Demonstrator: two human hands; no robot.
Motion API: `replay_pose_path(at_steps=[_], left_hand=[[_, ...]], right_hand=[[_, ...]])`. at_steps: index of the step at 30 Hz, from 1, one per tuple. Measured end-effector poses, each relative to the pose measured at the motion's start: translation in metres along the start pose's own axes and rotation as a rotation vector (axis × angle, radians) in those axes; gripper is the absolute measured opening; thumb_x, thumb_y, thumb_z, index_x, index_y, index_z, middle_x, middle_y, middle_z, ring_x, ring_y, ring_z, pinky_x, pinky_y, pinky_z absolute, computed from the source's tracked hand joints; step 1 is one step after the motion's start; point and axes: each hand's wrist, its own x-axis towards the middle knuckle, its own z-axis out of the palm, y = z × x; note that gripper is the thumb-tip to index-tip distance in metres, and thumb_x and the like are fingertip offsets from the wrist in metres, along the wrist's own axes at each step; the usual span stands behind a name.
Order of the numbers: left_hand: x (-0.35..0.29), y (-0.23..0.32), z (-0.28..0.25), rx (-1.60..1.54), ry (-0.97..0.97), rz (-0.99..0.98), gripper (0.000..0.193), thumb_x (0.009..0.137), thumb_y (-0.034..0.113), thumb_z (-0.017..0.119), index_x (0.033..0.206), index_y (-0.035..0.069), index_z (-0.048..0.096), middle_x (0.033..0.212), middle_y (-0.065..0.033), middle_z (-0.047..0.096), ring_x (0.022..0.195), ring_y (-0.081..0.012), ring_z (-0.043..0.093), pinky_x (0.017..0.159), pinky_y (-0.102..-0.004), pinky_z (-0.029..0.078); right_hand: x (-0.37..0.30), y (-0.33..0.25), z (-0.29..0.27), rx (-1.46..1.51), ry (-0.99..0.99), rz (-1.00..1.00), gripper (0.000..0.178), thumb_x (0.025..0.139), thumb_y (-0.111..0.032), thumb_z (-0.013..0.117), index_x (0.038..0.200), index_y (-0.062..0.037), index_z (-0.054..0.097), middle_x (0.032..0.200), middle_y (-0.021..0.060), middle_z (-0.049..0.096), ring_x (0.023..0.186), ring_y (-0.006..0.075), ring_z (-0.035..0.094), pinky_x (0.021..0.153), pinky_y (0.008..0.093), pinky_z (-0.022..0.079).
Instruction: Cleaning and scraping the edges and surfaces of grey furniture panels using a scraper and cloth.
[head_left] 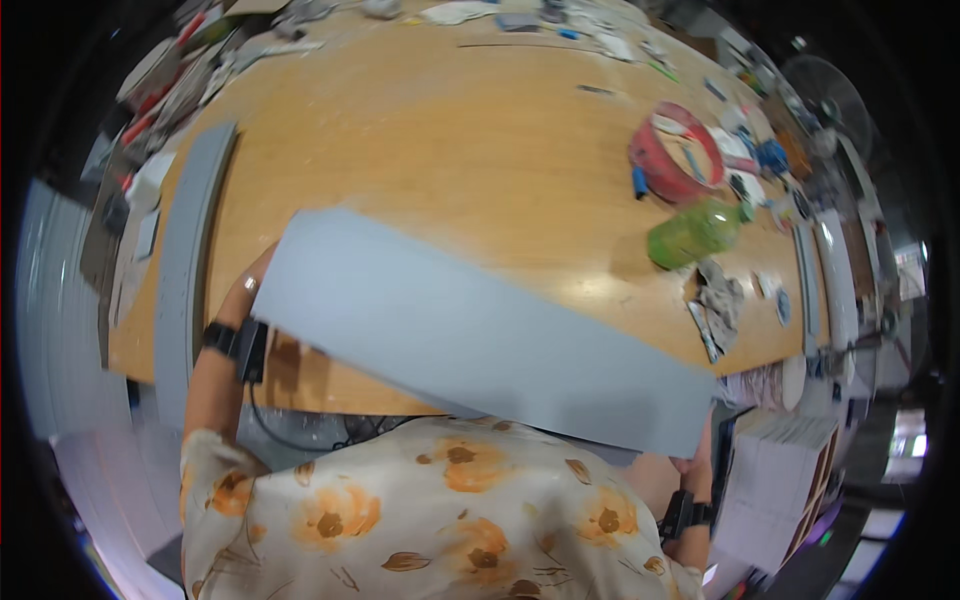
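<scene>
A long, flat grey panel [480, 325] is held up in front of my body, slanting from upper left to lower right. My left hand [257, 278] grips its left end, the fingers mostly hidden by the panel. At the opposite end, my right hand [695, 460] holds the lower right corner, with only part of the hand showing. The panel covers part of the wooden table's [400, 120] near edge.
Another long grey board [190, 260] lies along the table's left side. To the right are a red bucket [675, 155], a green bottle [695, 233] and a crumpled rag [720, 297]. Cloths and small tools line the far edge; a white stack [775, 480] stands lower right.
</scene>
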Motion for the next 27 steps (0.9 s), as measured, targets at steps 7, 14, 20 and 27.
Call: replay_pose_path(at_steps=[7, 14, 20, 27], left_hand=[[-0.091, -0.042, 0.057, 0.026, -0.16, 0.099, 0.046, 0.093, 0.032, 0.046, 0.126, 0.0, 0.049, 0.122, -0.01, 0.055, 0.107, -0.018, 0.054, 0.09, -0.0283, 0.044], [-0.206, -0.067, 0.106, 0.013, -0.153, 0.065, 0.046, 0.093, 0.032, 0.045, 0.126, 0.0, 0.049, 0.122, -0.0101, 0.055, 0.107, -0.0184, 0.054, 0.09, -0.0286, 0.044], [-0.268, -0.039, 0.178, -0.023, -0.044, -0.07, 0.046, 0.093, 0.032, 0.045, 0.126, 0.0, 0.049, 0.122, -0.0102, 0.055, 0.107, -0.0188, 0.054, 0.089, -0.0288, 0.044], [-0.281, 0.021, 0.227, -0.061, 0.211, -0.303, 0.045, 0.093, 0.031, 0.045, 0.126, 0.001, 0.049, 0.122, -0.0103, 0.055, 0.107, -0.0192, 0.054, 0.089, -0.0291, 0.044]], right_hand=[[0.048, -0.032, 0.041, -0.391, 0.345, 0.031, 0.068, 0.092, -0.058, 0.033, 0.131, -0.0017, 0.042, 0.124, 0.0115, 0.052, 0.11, 0.0214, 0.051, 0.091, 0.032, 0.043], [0.141, -0.072, 0.094, -0.577, -0.033, 0.037, 0.07, 0.092, -0.058, 0.036, 0.132, -0.0008, 0.041, 0.128, 0.0099, 0.05, 0.113, 0.0175, 0.049, 0.095, 0.0296, 0.04], [0.233, -0.082, 0.155, -0.779, -0.208, 0.113, 0.073, 0.088, -0.062, 0.04, 0.131, -0.0032, 0.044, 0.128, 0.0091, 0.05, 0.116, 0.0164, 0.047, 0.094, 0.0287, 0.039], [0.32, -0.081, 0.206, -0.941, -0.542, 0.161, 0.083, 0.079, -0.071, 0.046, 0.132, -0.0078, 0.044, 0.134, 0.0078, 0.046, 0.121, 0.0179, 0.042, 0.097, 0.0316, 0.036]])
